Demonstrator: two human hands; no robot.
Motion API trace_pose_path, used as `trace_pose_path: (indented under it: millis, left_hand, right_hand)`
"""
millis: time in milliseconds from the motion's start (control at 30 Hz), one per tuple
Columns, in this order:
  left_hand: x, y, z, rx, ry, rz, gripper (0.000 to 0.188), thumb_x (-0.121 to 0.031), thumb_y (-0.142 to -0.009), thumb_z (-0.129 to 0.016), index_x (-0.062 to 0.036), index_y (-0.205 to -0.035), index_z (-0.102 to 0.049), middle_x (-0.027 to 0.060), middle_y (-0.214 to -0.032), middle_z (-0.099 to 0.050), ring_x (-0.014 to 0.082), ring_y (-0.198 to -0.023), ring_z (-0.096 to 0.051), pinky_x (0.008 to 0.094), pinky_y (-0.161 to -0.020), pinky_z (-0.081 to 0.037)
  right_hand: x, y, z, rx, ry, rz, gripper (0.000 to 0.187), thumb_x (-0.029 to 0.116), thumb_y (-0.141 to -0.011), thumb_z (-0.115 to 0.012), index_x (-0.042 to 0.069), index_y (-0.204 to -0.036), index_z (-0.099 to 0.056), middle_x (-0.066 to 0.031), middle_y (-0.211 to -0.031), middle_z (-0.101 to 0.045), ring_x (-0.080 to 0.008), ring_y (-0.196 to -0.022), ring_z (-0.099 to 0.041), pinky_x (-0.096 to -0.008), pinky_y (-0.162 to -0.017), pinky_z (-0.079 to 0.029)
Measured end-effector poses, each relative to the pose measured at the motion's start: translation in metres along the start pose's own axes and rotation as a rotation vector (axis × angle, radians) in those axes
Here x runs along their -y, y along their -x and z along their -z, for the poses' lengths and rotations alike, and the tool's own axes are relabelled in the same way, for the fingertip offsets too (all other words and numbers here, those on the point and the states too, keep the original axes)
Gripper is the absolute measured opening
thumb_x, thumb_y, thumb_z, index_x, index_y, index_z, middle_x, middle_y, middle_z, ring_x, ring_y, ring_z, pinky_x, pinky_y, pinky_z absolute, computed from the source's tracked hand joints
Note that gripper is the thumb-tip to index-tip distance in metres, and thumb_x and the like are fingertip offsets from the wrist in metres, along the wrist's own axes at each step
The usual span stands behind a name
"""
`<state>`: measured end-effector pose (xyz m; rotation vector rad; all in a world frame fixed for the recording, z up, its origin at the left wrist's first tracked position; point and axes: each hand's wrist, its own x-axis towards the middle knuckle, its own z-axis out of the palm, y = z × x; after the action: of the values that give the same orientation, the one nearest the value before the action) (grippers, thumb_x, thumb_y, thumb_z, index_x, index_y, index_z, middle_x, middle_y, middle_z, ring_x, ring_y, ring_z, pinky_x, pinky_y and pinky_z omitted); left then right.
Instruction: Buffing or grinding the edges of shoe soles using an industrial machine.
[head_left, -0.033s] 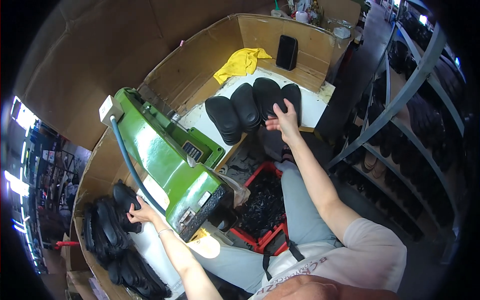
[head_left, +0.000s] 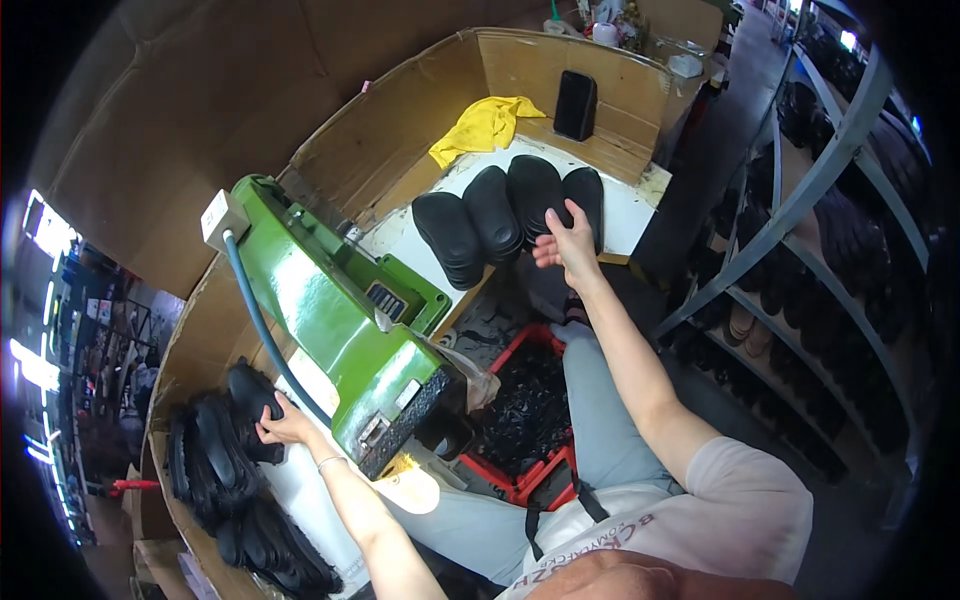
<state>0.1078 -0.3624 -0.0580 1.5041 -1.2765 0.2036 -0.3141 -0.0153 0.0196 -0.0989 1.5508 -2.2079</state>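
Note:
My left hand (head_left: 288,423) reaches to the left of the green machine, its thumb and fingers closed on the edge of a black shoe sole (head_left: 251,388). That sole lies at the top of a group of black soles (head_left: 218,450) on the white tabletop. My right hand (head_left: 570,248) hovers in front of a row of stacked black soles (head_left: 490,212) on the far side, fingers apart and nothing in them. Its fingertips overlap the right-hand stacks in view; contact with them is hard to tell. The green machine (head_left: 310,290) stands between my arms.
Cardboard walls (head_left: 390,130) surround the white table (head_left: 625,222). A yellow cloth (head_left: 482,128) and a black phone (head_left: 575,105) are at the back. Below the machine, a red crate (head_left: 522,490) holds black scraps (head_left: 525,410). Metal racks (head_left: 790,210) stand at the right.

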Motion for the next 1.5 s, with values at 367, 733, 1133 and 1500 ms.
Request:
trace_pose_path:
  millis: [367,733,1133,1500]
  left_hand:
    - [-0.06,0.04,0.226,0.209,0.699,0.153,0.067,-0.008,-0.07,-0.075,0.0005,-0.127,-0.041,0.0153,-0.115,-0.054,0.0237,-0.101,-0.054,0.0338,-0.091,-0.043]
    - [-0.1,0.155,0.283,1.092,1.568,0.686,0.079,-0.01,-0.072,-0.07,0.003,-0.137,-0.026,0.0192,-0.125,-0.05,0.0234,-0.108,-0.055,0.0346,-0.094,-0.043]
    - [-0.19,0.188,0.257,1.154,0.778,-0.01,0.015,-0.014,-0.082,-0.068,-0.0005,-0.076,-0.063,-0.0025,-0.062,-0.056,0.0016,-0.057,-0.042,0.0197,-0.05,-0.035]
    - [-0.163,0.206,0.261,1.111,0.952,0.307,0.016,-0.002,-0.082,-0.066,0.0031,-0.097,-0.061,0.0021,-0.082,-0.062,0.0049,-0.071,-0.056,0.0179,-0.064,-0.046]
  right_hand:
    - [-0.072,0.131,0.029,0.413,0.212,-0.168,0.037,0.015,-0.092,-0.053,0.0,-0.124,-0.043,-0.0055,-0.063,-0.056,-0.0102,-0.046,-0.053,-0.0224,-0.04,-0.044]
    - [-0.096,0.245,0.037,0.879,0.09,-0.587,0.054,-0.003,-0.067,-0.072,-0.005,-0.117,-0.052,-0.0107,-0.109,-0.061,-0.017,-0.098,-0.059,-0.03,-0.09,-0.046]
    - [-0.105,0.298,0.083,0.652,-0.088,-0.636,0.054,-0.007,-0.073,-0.068,0.0,-0.122,-0.048,-0.0069,-0.116,-0.055,-0.0172,-0.107,-0.053,-0.0311,-0.093,-0.043]
    - [-0.038,0.227,0.11,0.325,-0.059,-0.205,0.058,-0.006,-0.073,-0.054,-0.001,-0.129,-0.04,-0.0132,-0.119,-0.053,-0.0247,-0.109,-0.054,-0.0386,-0.097,-0.042]
